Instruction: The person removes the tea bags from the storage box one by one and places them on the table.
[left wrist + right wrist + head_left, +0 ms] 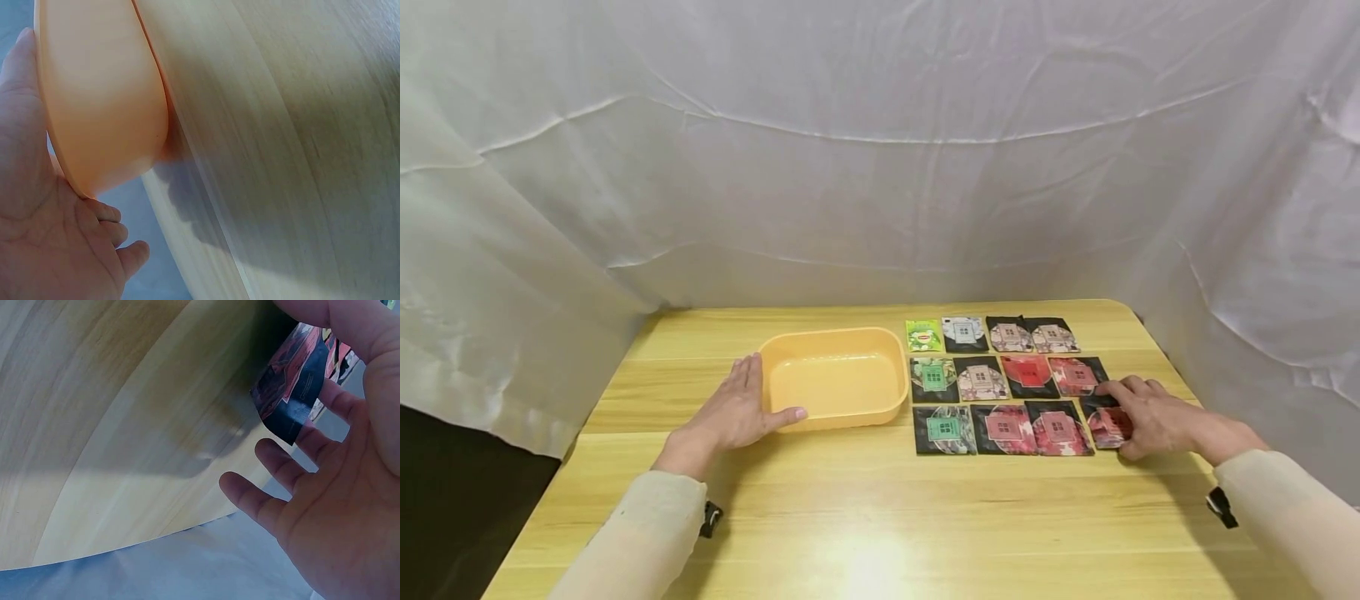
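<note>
My left hand [737, 408] rests against the left end of a yellow plastic tub [842, 421], fingers along its side and thumb at the near rim. In the left wrist view the tub's wall [106, 94] lies beside the palm. On the right, my right hand [1161, 417] pinches a black and red tea bag packet [1107, 427] at the right end of the front row. The right wrist view shows this packet [290, 387] tilted between thumb and fingers, the other fingers spread.
Several tea bag packets lie in three rows right of the tub, among them a green packet [923, 336], a white one [965, 333] and a red one [1028, 375]. White cloth [880, 208] hangs behind and beside the wooden table [880, 508].
</note>
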`<state>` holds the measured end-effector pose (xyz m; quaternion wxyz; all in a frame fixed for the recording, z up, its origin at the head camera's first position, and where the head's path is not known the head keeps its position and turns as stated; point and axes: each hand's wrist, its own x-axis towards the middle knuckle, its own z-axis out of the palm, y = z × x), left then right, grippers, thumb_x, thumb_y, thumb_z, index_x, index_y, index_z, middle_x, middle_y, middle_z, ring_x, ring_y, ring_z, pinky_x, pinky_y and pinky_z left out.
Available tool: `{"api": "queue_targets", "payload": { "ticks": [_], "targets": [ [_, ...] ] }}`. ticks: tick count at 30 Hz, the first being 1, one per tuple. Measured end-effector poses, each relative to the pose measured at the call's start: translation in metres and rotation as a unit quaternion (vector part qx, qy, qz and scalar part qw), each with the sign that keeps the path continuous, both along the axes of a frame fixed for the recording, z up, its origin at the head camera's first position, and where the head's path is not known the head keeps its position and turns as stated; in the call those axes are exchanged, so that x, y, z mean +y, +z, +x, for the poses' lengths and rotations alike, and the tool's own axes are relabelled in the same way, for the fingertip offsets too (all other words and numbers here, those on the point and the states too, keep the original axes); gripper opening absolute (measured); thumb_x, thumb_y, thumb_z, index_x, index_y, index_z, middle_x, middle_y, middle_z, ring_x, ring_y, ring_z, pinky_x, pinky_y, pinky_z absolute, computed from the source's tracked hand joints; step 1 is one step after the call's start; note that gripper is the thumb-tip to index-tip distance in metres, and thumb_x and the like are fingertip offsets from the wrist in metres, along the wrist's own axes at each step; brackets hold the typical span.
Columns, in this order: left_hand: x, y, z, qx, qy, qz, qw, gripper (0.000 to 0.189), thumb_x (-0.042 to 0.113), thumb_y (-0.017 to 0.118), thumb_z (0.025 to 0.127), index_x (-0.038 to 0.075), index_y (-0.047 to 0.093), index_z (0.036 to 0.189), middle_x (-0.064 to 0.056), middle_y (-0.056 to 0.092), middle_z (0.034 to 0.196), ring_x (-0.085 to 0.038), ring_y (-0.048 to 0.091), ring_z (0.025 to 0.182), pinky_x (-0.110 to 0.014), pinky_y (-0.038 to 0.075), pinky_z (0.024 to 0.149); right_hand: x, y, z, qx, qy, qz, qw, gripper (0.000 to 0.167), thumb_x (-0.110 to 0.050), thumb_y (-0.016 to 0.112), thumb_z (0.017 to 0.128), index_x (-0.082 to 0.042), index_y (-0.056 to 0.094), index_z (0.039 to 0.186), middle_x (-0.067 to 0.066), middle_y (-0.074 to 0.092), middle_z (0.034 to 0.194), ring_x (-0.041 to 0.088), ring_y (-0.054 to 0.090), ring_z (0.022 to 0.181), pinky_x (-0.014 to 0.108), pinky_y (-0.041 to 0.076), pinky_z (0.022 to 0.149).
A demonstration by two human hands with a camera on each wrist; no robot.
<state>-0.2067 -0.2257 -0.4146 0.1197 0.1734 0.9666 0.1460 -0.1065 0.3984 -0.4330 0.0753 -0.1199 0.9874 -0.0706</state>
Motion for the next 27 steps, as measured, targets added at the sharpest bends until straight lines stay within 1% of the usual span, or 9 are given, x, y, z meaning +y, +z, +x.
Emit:
{"api": "queue_targets", "payload": {
  "ticks": [4,8,12,16,18,20,23,27],
  "targets": [
    [0.000,0.000,0.000,0.000,0.001,-0.001,1.0000,0.133,0.085,0.050,0.092,-0.011,-0.008,0.163,-0.034,-0.006,0.172,-0.052,-0.001,0.160,-0.061,0.007,0.131,0.000,-0.001,-0.002,-0.002,0.000,0.001,1.0000,0.098,-0.030,0.092,0.058,-0.011,0.046,0.142,0.026,0.056,0.128,0.048,0.056,0.111,0.068,0.053,0.091],
    [-0.001,-0.001,0.000,-0.001,0.002,-0.002,1.0000,0.132,0.085,0.050,0.092,-0.011,-0.009,0.163,-0.033,-0.006,0.172,-0.052,-0.001,0.160,-0.061,0.007,0.131,-0.001,-0.002,-0.003,-0.007,0.000,-0.001,1.0000,0.100,-0.031,0.092,0.057,-0.010,0.047,0.143,0.028,0.055,0.130,0.049,0.056,0.112,0.069,0.053,0.090],
    [-0.003,-0.001,0.002,-0.004,0.005,-0.002,1.0000,0.133,0.085,0.050,0.092,-0.011,-0.009,0.163,-0.033,-0.006,0.172,-0.052,-0.002,0.160,-0.061,0.006,0.131,-0.002,-0.003,-0.004,-0.012,0.002,0.000,0.9999,0.106,-0.032,0.092,0.056,-0.009,0.045,0.148,0.030,0.053,0.135,0.053,0.054,0.116,0.071,0.053,0.090],
    [-0.003,-0.001,0.004,-0.006,0.008,-0.002,0.9999,0.133,0.085,0.051,0.092,-0.011,-0.009,0.163,-0.033,-0.006,0.172,-0.051,-0.002,0.160,-0.061,0.007,0.132,-0.004,-0.003,-0.005,-0.015,0.005,0.001,0.9999,0.112,-0.032,0.092,0.057,-0.006,0.040,0.153,0.033,0.048,0.142,0.059,0.051,0.121,0.075,0.051,0.092],
    [-0.002,-0.001,0.003,-0.005,0.007,-0.003,1.0000,0.133,0.085,0.050,0.091,-0.011,-0.008,0.163,-0.033,-0.006,0.172,-0.052,-0.002,0.160,-0.061,0.007,0.132,-0.006,-0.002,-0.004,-0.017,0.003,0.002,0.9998,0.114,-0.033,0.092,0.058,-0.004,0.037,0.154,0.036,0.046,0.145,0.063,0.049,0.124,0.077,0.050,0.093],
    [0.000,-0.001,0.001,-0.004,0.008,-0.003,1.0000,0.134,0.086,0.050,0.091,-0.010,-0.007,0.163,-0.033,-0.006,0.172,-0.051,-0.002,0.160,-0.061,0.007,0.132,-0.009,0.000,-0.003,-0.015,-0.002,0.003,0.9999,0.114,-0.035,0.093,0.062,-0.002,0.036,0.155,0.038,0.043,0.148,0.066,0.046,0.126,0.078,0.048,0.095],
    [0.004,0.000,-0.001,0.001,0.006,-0.002,1.0000,0.135,0.087,0.050,0.090,-0.011,-0.005,0.163,-0.035,-0.006,0.171,-0.052,-0.002,0.160,-0.063,0.007,0.131,-0.023,0.004,-0.003,0.014,0.004,-0.004,0.9999,0.109,-0.036,0.091,0.068,0.003,0.037,0.155,0.041,0.043,0.149,0.068,0.046,0.128,0.078,0.048,0.097],
    [0.008,0.000,-0.003,0.010,0.012,0.003,0.9999,0.133,0.084,0.054,0.090,-0.010,-0.005,0.164,-0.034,-0.008,0.171,-0.052,-0.003,0.160,-0.067,0.008,0.130,-0.057,0.007,-0.008,0.068,0.006,-0.021,0.9975,0.095,-0.032,0.085,0.082,0.008,0.038,0.154,0.040,0.044,0.151,0.064,0.045,0.132,0.076,0.044,0.105]
  ]
}}
